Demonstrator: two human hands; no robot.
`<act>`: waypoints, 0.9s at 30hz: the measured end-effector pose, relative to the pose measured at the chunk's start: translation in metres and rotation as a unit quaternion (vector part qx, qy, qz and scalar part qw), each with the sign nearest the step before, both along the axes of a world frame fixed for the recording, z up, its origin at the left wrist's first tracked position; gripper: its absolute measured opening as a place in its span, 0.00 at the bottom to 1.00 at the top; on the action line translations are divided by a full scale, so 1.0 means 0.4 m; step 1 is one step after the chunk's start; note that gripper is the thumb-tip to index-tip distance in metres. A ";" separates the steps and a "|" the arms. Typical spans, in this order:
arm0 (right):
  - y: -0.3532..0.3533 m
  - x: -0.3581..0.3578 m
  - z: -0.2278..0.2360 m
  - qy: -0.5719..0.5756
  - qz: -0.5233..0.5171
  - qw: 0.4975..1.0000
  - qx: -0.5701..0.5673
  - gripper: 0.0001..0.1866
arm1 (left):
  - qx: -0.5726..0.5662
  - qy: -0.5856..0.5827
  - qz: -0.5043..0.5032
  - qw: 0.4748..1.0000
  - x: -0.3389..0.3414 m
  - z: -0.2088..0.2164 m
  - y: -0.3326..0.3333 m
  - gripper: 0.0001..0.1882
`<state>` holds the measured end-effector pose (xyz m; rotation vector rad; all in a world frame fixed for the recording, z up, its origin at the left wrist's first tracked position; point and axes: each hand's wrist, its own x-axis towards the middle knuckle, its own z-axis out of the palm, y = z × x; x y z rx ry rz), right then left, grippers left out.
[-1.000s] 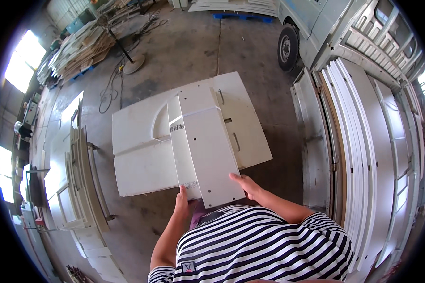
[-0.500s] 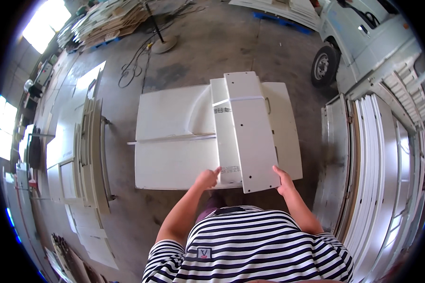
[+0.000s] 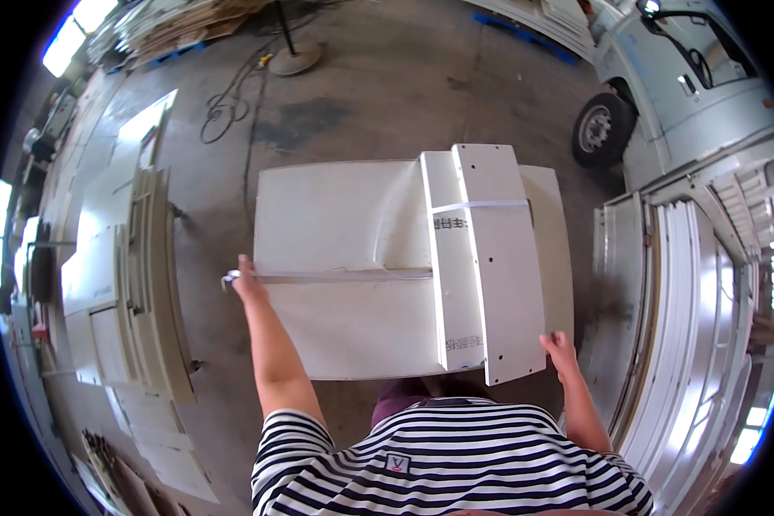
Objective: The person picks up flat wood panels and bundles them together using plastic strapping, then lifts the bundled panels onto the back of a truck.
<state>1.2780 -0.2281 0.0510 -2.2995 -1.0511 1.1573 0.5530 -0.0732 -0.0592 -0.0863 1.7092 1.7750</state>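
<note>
White board bundle (image 3: 509, 284), belted by a pale band (image 3: 494, 205), lying across the right part of large cream panels (image 3: 344, 331). Left hand (image 3: 248, 281) closed on a strap (image 3: 344, 276) at the panels' left edge; right hand (image 3: 562, 353) partly curled beside the bundle's near right corner, cannot tell whether gripping it.

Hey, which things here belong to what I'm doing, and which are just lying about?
In use:
- white strap, its end at your left hand
- strapped white boards, beside your right hand
- large pale panel, under the boards

Lying about:
- dark cable on the floor
- round stand base
- blue pallet
</note>
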 end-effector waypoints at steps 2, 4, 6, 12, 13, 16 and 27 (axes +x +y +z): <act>0.040 -0.040 0.068 -0.128 0.031 0.985 0.107 0.14 | 0.285 -0.152 0.035 0.946 0.092 0.105 0.105 0.11; 0.131 -0.131 0.133 -0.098 0.066 0.976 0.185 0.11 | 0.289 0.001 -0.105 0.951 0.215 0.236 0.141 0.10; 0.221 -0.294 0.240 -0.117 0.197 0.923 0.309 0.10 | 0.190 0.200 -0.241 0.930 0.466 0.449 0.139 0.13; 0.357 -0.494 0.352 -0.268 0.506 0.670 0.472 0.20 | 0.043 0.671 -0.634 0.382 0.751 0.654 -0.032 0.25; 0.394 -0.440 0.301 -0.398 0.491 0.625 0.457 0.18 | 0.053 0.679 -0.583 0.443 0.750 0.695 -0.040 0.24; 0.451 -0.152 0.216 -0.404 0.353 0.709 0.457 0.05 | 0.080 0.643 -0.469 0.600 0.702 0.799 -0.048 0.22; 0.396 0.250 0.100 0.105 -0.093 0.945 0.295 0.15 | 0.125 0.545 -0.351 0.751 0.858 0.999 -0.041 0.20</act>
